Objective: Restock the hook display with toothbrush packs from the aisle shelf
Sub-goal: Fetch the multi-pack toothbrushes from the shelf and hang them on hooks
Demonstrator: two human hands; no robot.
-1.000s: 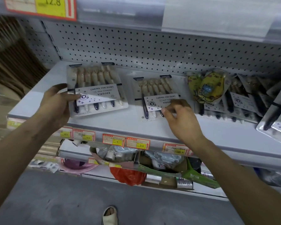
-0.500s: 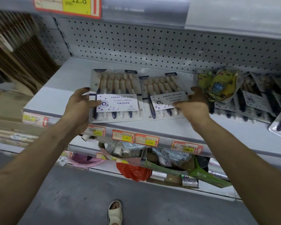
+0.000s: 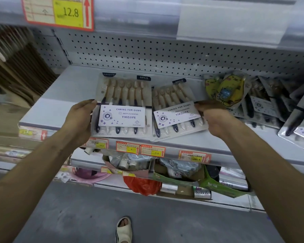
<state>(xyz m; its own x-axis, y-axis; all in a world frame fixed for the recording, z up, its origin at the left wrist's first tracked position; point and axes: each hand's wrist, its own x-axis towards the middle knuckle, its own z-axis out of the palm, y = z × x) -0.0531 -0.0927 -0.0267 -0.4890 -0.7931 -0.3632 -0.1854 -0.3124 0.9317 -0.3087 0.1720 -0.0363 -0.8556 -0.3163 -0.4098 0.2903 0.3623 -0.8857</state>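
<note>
Inspector: What is obscured?
Clerk: The fingers beneath both packs are hidden. The heap of packs (image 3: 263, 106) at the shelf's (image 3: 60, 102) right end is cut off by the frame.
Inspector: Grip?
Clerk: The left hand (image 3: 79, 120) pinches the left toothbrush pack (image 3: 123, 106) by its left edge, thumb on top. The right hand (image 3: 216, 118) grasps the right toothbrush pack (image 3: 175, 111) by its right edge.
Inspector: Change?
Clerk: Both lay further back half a second ago. Their lower edges now overhang the shelf's front edge.
</note>
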